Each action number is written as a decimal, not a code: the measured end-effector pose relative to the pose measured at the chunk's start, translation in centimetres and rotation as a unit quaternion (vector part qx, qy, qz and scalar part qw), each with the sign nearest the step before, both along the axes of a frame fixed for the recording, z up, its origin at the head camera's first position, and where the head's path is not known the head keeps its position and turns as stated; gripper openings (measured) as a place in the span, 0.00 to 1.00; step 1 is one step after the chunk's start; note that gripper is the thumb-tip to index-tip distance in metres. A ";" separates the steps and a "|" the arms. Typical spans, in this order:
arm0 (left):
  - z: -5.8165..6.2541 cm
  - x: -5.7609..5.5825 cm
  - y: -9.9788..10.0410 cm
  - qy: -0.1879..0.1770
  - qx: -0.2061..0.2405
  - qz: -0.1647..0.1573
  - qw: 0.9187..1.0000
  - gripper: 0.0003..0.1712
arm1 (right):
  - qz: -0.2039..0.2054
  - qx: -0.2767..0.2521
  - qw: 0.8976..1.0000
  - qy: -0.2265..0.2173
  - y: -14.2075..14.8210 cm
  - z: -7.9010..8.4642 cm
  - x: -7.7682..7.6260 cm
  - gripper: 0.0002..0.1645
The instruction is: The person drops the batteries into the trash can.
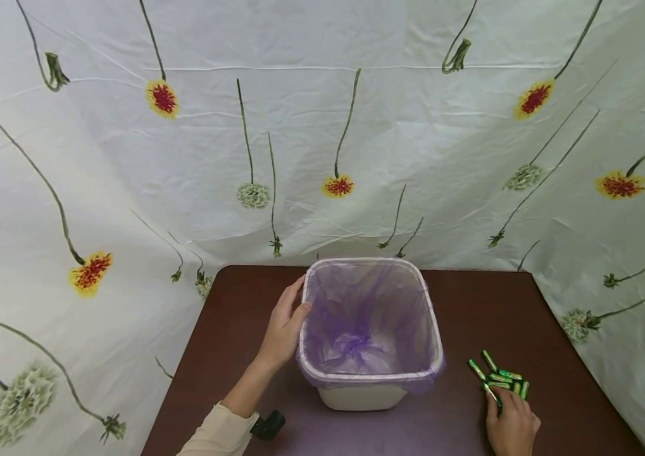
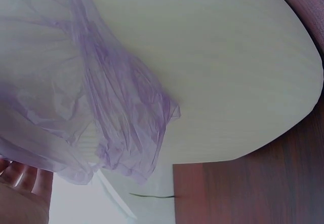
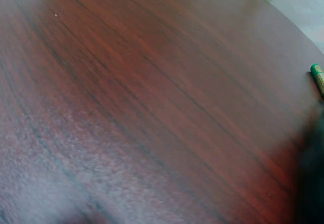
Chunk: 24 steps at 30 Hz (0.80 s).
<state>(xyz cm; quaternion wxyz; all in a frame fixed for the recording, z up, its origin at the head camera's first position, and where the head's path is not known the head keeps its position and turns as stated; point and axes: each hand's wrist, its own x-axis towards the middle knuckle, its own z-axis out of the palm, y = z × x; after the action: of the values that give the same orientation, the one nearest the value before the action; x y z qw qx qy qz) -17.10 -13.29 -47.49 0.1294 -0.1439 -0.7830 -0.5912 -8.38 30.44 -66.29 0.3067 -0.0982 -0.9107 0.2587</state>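
While the left hand [image 1: 284, 328] rests loosely against the bin [image 1: 363, 399], the right hand [image 1: 513, 421] pinches a green cylinder [image 1: 490, 394]; slack fingers could drop it.

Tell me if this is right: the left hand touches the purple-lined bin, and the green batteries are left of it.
Wrong side: the head view shows the green batteries right of the bin; the left hand does touch it.
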 end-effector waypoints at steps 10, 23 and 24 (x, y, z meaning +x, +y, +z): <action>0.4 0.2 0.1 0.003 -0.001 0.003 1.000 0.31 | 0.060 -0.004 0.996 0.067 1.1 1.2 -1.0 0.17; 0.1 0.1 0.1 0.002 0.004 -0.002 1.000 0.31 | 0.084 -0.012 0.996 0.008 1.1 4.1 -1.8 0.15; 0.1 0.1 0.1 0.001 0.003 -0.001 1.000 0.31 | 0.085 -0.012 0.996 0.005 1.1 4.4 -1.9 0.14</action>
<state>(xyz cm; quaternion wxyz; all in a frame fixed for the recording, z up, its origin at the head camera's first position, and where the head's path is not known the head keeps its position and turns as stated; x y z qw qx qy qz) -16.98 -13.24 -47.37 0.1303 -0.1448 -0.7807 -0.5938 -10.26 31.50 -61.90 0.2871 -0.0221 -0.9111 0.2949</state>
